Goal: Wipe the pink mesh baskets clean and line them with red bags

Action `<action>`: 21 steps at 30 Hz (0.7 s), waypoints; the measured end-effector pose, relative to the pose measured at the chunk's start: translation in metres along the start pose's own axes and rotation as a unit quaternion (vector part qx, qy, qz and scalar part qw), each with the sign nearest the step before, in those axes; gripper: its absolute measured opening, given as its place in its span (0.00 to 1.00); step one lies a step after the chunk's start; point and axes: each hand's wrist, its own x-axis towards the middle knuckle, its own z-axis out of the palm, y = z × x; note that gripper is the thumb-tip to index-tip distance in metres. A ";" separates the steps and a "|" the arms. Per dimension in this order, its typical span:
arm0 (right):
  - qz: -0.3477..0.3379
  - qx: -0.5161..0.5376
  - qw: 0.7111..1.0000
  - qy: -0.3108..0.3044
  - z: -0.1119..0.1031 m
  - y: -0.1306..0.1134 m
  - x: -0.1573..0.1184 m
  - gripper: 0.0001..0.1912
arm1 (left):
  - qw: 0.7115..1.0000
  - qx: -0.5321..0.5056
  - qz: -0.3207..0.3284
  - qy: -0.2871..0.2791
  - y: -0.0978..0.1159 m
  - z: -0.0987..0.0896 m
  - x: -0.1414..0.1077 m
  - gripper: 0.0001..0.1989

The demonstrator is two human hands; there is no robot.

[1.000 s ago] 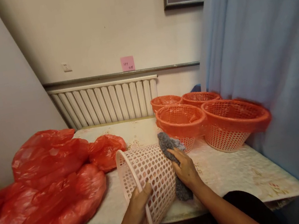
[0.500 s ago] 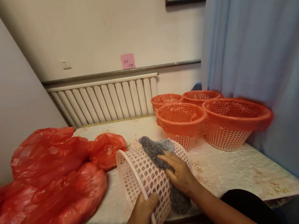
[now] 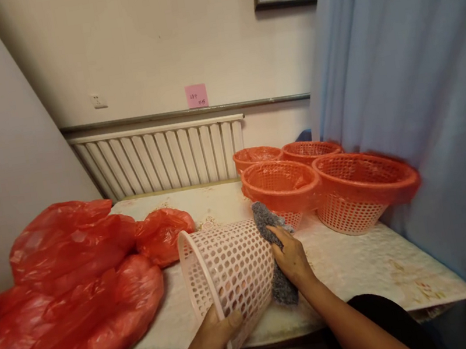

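A pale pink perforated plastic basket (image 3: 238, 262) lies tilted on its side above the front of the table, its open rim facing left. My left hand (image 3: 217, 336) grips that rim near the bottom, thumb on the outside and the other fingers hidden inside. At the basket's base end, my right hand (image 3: 291, 257) presses a fuzzy grey cloth (image 3: 284, 290) against the basket. The cloth drapes above and below the hand.
Red plastic bags (image 3: 79, 293) are heaped on the left of the table (image 3: 355, 273), which has a flowered cover. Several baskets lined with red bags (image 3: 354, 214) stand at the back right, beside a blue curtain (image 3: 426, 108). A white radiator (image 3: 168, 158) runs along the wall.
My right hand and the grey cloth have slid right, from the basket's side to its base end. My left hand still holds the rim.
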 end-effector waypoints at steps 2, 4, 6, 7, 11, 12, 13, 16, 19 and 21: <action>-0.008 -0.002 1.000 0.004 0.003 -0.003 -0.004 0.27 | 0.996 -0.082 -0.020 0.039 0.010 0.001 0.002 0.38; -0.014 -0.002 1.000 0.005 0.004 -0.007 -0.007 0.27 | 0.983 -0.151 -0.041 0.092 0.024 0.005 0.006 0.37; -0.023 0.002 1.000 -0.002 0.004 -0.013 -0.009 0.27 | 0.973 -0.189 -0.057 0.123 0.037 0.010 0.010 0.35; -0.030 0.006 0.999 -0.007 0.004 -0.016 -0.011 0.27 | 0.970 -0.198 -0.061 0.128 0.041 0.013 0.011 0.34; -0.089 0.034 0.995 -0.033 -0.002 -0.044 -0.020 0.30 | 0.973 -0.199 -0.052 0.106 0.039 0.017 0.009 0.32; -0.109 0.041 0.992 -0.045 -0.004 -0.053 -0.024 0.30 | 0.975 -0.194 -0.046 0.094 0.034 0.017 0.007 0.33; -0.132 0.047 0.988 -0.059 -0.007 -0.064 -0.028 0.30 | 0.978 -0.187 -0.041 0.081 0.029 0.017 0.005 0.33; -0.216 0.062 0.969 -0.107 -0.018 -0.095 -0.043 0.31 | 0.986 -0.158 -0.024 0.052 0.013 0.015 0.001 0.32; -0.274 0.063 0.950 -0.134 -0.024 -0.113 -0.050 0.32 | 0.990 -0.135 -0.009 0.043 0.000 0.011 -0.002 0.30; -0.269 0.062 0.952 -0.135 -0.023 -0.112 -0.047 0.30 | 0.992 -0.118 -0.003 0.033 -0.006 0.009 -0.003 0.29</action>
